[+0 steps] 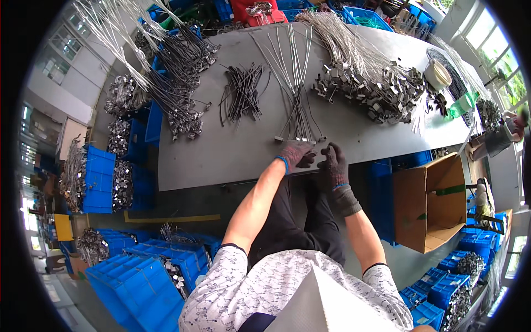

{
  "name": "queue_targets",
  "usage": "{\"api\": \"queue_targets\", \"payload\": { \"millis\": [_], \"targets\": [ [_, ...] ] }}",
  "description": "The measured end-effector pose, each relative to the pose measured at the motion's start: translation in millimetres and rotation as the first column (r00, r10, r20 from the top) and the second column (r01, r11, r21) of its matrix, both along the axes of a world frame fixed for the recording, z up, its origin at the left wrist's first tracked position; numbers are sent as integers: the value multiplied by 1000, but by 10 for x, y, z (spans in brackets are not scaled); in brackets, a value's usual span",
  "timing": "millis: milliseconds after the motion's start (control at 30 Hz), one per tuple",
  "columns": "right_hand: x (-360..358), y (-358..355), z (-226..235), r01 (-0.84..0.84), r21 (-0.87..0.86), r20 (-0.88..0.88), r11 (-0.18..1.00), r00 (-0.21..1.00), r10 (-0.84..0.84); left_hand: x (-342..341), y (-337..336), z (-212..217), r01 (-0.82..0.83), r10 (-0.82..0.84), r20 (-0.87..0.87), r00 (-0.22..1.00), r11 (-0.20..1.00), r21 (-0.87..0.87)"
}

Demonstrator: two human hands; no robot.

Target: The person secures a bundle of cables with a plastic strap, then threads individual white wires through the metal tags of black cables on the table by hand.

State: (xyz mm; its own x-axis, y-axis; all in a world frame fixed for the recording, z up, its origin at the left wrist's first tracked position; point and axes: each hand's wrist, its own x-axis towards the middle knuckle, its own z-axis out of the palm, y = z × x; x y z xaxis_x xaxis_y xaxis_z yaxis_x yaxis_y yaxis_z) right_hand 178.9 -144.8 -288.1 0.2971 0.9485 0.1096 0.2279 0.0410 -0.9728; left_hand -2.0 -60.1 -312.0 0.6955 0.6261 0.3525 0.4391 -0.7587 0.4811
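A small bundle of cables [297, 102], silver wire at the far end and black sleeving at the near end, lies fanned on the grey metal table [210, 160]. Small metal clips end the cables by the near edge. My left hand [297, 151], in a dark knit glove, is closed over these clip ends, its fingers partly hidden. Just to its right, my right hand [336, 166], also gloved, is raised at the table edge with bent fingers apart and nothing visible in them. Left of the bundle lies a pile of short black tubes [243, 93].
Large cable heaps lie at the table's right [376, 88] and left [177, 83]. A green bottle [463, 105] and pale bowl [437, 74] stand far right. An open cardboard box [409, 205] is right of my legs; blue crates [133, 288] stand behind me at left.
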Motion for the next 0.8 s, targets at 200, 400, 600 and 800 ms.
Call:
{"api": "queue_targets", "payload": {
  "millis": [200,400,600,800],
  "targets": [
    [628,868,-251,147,-284,-41,948,985,-165,-407,435,237,-354,487,66,871,715,-603],
    [622,2115,-186,362,-176,679,916,718,-153,-1706,1079,-39,-947,942,-109,319,313,-67],
    [728,2560,-357,373,-296,544,879,822,-166,-2006,1489,-278,-959,846,-467,255,284,-10],
    [846,1964,-524,307,-180,533,935,829,-170,-2271,1632,-618,-941,797,-509,326,326,-92]
  ]
}}
